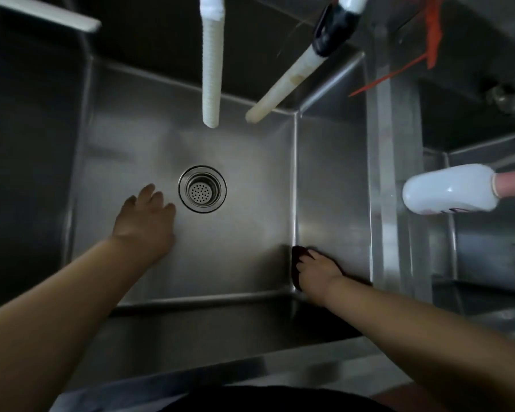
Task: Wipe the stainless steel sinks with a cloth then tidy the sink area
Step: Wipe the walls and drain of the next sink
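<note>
Nearest, in the sink's [250,162] front right corner: right hand [315,272] spread flat on a dark cloth [296,257], pressing it into the seam of floor and wall. Farther in, left hand [144,217] open and holding nothing, fingers resting on the floor beside the drain [202,188]. Best done by keeping firm pressure along the seams, then sweeping toward the drain, clear of the hoses [211,69] hanging at the back.

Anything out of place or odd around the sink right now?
One thing: a white bottle lies tipped on its side in the neighbouring basin at right. The right hand presses a dark cloth into the sink corner.
</note>
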`<state>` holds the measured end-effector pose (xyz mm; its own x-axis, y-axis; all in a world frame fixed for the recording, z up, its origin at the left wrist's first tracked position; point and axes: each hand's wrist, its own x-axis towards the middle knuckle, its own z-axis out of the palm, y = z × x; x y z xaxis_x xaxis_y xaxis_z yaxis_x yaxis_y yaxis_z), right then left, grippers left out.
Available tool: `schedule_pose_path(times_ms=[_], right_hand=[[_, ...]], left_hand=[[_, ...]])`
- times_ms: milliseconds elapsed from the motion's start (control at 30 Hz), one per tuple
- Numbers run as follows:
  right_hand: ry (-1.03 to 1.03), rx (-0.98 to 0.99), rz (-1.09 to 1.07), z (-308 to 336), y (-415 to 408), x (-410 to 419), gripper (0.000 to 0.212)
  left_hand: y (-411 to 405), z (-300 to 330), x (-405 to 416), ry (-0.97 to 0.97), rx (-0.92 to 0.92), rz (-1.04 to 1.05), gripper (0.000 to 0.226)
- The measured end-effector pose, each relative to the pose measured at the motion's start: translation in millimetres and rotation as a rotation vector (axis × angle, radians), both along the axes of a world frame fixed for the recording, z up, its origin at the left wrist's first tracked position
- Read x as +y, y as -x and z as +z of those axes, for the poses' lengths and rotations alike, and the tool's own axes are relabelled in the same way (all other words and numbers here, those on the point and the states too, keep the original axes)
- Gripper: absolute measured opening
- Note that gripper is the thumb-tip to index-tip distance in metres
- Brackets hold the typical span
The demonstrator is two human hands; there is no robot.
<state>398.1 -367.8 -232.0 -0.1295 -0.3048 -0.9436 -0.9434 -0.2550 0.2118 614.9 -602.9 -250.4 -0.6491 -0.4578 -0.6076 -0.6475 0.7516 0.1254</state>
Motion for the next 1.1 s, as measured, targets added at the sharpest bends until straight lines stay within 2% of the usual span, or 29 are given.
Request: schedule_pose_path(times_ms=[67,133,200,333,433,533,633,833,933,1100], right_hand=[[0.103,0.049,-0.053,10,16,-21,0.043],[0.347,0.087,-0.202,24,44,-55,0.041],[0.504,0.194,-0.282,42,72,-94,0.042],[0.392,0.441,0.063,77,111,-135,0.048],[0.353,0.399,0.156,82,97,-111,0.045],[0.297,0.270,0.151,72,58,-61,0.041],[0.171,0.146,-0.056,63,22,-16,0.041],[0.141,0.022,-0.778,50,-14,19,0.031],[0.103,-0.014,-1.061,46,-26,18,0.027],[0.057,-0.183,-1.399,47,-59,1,0.032]], left_hand=[[3,11,4,-0.003,0.042,-0.019,0.053],[5,22,10,0.004,0.096,-0.027,0.052],[9,29,18,-0.011,0.126,-0.032,0.050],[11,37,33,-0.060,0.118,-0.052,0.044],[3,42,40,-0.096,0.059,-0.087,0.041],[-11,49,41,-0.099,0.012,-0.100,0.037],[-31,56,35,-0.050,0.012,-0.117,0.037],[-69,75,17,0.023,0.043,-0.086,0.042],[-85,95,7,0.106,0.151,-0.073,0.036],[-112,121,-20,0.305,0.342,-0.279,0.027]])
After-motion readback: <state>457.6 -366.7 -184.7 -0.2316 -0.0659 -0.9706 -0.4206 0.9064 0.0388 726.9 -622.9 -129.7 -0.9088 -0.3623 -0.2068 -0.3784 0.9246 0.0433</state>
